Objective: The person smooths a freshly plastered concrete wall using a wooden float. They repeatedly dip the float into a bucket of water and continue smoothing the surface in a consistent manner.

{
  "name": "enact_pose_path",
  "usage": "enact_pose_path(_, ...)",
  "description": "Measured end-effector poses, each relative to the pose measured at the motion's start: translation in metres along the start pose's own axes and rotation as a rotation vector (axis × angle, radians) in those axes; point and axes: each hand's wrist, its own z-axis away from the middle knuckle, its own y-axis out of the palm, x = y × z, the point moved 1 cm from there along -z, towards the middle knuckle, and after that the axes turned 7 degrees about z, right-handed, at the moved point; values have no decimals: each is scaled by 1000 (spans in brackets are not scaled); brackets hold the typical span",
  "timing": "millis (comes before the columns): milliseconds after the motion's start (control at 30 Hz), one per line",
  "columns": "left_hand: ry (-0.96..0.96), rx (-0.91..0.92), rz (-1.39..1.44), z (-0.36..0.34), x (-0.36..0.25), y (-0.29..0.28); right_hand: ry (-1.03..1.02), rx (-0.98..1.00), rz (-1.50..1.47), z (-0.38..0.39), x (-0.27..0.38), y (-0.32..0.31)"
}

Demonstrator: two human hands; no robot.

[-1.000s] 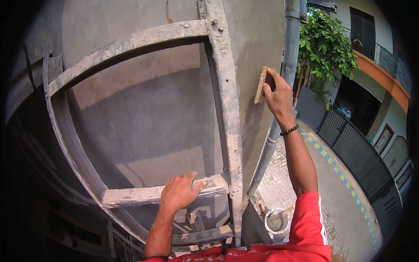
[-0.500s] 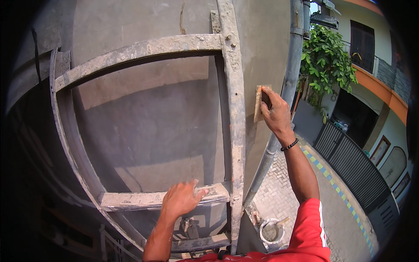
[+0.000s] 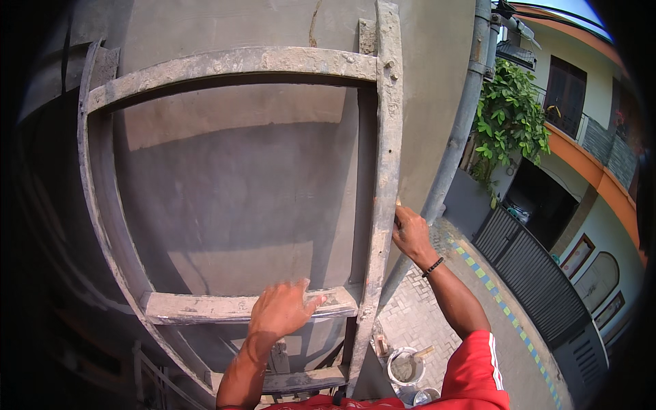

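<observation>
A mud-spattered ladder (image 3: 387,147) leans in front of a grey plastered wall (image 3: 232,184). My left hand (image 3: 281,309) is closed over one of its rungs (image 3: 198,306), the thumb lying along the top. Just right of the ladder's right rail, my right hand (image 3: 412,234) grips a plastering float against the wall. Only a sliver of the float (image 3: 398,203) shows above the fingers; the rail and the hand hide the rest.
A grey vertical pipe (image 3: 456,147) runs close to the right of my right hand. Below, a white bucket (image 3: 406,367) of grey mix stands on paving with a tool in it. A leafy tree (image 3: 511,123) and dark metal gate (image 3: 540,256) lie beyond.
My right hand has come down along the wall with the float, toward the ladder's rail, which now hides most of it. My left hand stays on the rung. The view has shifted slightly.
</observation>
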Motion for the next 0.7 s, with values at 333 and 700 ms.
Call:
enact_pose_path(333, -1, 21, -7, 3, 0, 3, 77, -311, 63, -184, -9, -162)
enact_pose_path(700, 30, -6, -8, 2, 2, 6, 7, -229, -7, -99, 12, -109)
